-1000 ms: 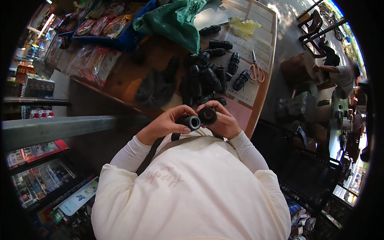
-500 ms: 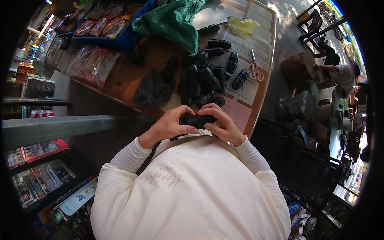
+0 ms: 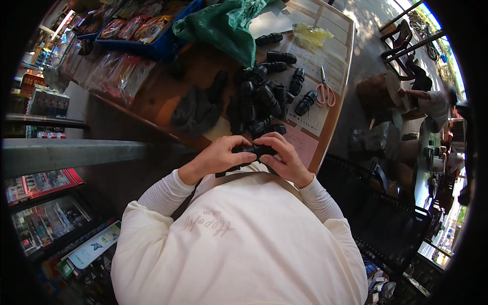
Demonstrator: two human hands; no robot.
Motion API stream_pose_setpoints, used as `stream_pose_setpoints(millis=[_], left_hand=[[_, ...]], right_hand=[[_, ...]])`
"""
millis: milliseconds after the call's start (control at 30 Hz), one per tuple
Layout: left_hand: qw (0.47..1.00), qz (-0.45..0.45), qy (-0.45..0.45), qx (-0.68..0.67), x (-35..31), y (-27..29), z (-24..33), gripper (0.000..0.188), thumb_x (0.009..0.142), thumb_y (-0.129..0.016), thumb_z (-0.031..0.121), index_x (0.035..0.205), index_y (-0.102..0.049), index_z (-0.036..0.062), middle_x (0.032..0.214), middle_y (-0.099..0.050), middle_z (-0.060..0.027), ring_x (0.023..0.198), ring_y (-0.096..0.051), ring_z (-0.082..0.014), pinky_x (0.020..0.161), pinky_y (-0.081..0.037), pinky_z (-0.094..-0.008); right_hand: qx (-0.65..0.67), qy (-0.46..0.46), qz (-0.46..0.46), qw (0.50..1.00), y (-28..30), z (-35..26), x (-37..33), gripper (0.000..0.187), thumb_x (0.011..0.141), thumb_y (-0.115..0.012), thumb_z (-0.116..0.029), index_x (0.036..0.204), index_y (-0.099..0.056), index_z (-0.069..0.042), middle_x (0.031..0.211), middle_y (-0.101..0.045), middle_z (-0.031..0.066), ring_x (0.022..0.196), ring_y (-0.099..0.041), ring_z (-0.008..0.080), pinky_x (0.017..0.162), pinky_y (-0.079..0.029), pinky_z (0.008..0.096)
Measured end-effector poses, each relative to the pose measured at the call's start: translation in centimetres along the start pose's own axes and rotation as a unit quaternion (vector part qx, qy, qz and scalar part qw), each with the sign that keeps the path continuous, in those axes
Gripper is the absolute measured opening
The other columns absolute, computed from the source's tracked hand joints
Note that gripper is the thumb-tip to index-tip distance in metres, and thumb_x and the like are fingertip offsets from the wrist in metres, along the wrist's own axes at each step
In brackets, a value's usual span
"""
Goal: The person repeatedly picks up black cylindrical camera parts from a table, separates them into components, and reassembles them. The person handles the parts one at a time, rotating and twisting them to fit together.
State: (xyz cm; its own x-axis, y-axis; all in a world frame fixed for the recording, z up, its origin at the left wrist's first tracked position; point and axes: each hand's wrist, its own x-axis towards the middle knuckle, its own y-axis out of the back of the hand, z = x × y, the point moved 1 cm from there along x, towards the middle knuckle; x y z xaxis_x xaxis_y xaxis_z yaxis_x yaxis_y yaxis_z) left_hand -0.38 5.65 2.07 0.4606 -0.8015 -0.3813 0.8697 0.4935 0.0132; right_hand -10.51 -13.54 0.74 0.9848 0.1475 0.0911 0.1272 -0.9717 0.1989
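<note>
Close to my body, at the table's near edge, my left hand point(image 3: 227, 152) and my right hand point(image 3: 281, 155) grip one black plastic pipe coupling point(image 3: 260, 151) from both ends. My fingers wrap over it and hide much of its surface. Just beyond my hands lies a pile of similar black couplings point(image 3: 265, 96), some ribbed, some overlapping. A single coupling point(image 3: 306, 102) rests to the right of the pile, beside scissors point(image 3: 326, 93) with pink handles. Left of the pile a dark grey cloth point(image 3: 192, 113) lies crumpled on the table.
A green sack point(image 3: 223, 30) and a blue crate point(image 3: 152, 53) of packets stand at the table's far side. Yellowish plastic wrap point(image 3: 311, 35) lies on papers. A grey metal rail point(image 3: 76, 160) runs at my left; a black chair point(image 3: 376, 213) is at my right. Another person point(image 3: 436, 104) sits far right.
My left thumb and fingers have shifted slightly right along the coupling, covering more of it. My right hand keeps nearly the same hold. The pile has not changed.
</note>
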Motion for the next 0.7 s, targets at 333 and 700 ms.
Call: stream_pose_setpoints(millis=[333,700], left_hand=[[0.999,-0.026,0.026,-0.036,1.3,0.3,-1.8,0.043,0.086,-0.073,0.031,0.108,-0.059,-0.0036,0.094,-0.065,-0.0079,0.085,-0.06,-0.0133,0.074,-0.048,-0.0264],[0.996,-0.059,-0.022,0.066,1.0,1.0,-0.9,0.047,0.085,-0.068,0.028,0.115,-0.052,-0.0032,0.105,-0.059,-0.0147,0.093,-0.057,-0.0192,0.079,-0.046,-0.0312]], right_hand=[[0.062,-0.078,-0.071,0.992,1.5,-0.4,0.2,0.049,0.085,-0.064,0.003,0.131,-0.049,-0.006,0.118,-0.054,0.0077,0.102,-0.057,0.0159,0.089,-0.046,0.0268],[0.076,-0.118,-0.095,0.986,2.5,-0.1,0.7,0.048,0.084,-0.066,0.002,0.129,-0.05,-0.006,0.109,-0.058,0.0045,0.1,-0.057,0.0121,0.089,-0.046,0.0261]])
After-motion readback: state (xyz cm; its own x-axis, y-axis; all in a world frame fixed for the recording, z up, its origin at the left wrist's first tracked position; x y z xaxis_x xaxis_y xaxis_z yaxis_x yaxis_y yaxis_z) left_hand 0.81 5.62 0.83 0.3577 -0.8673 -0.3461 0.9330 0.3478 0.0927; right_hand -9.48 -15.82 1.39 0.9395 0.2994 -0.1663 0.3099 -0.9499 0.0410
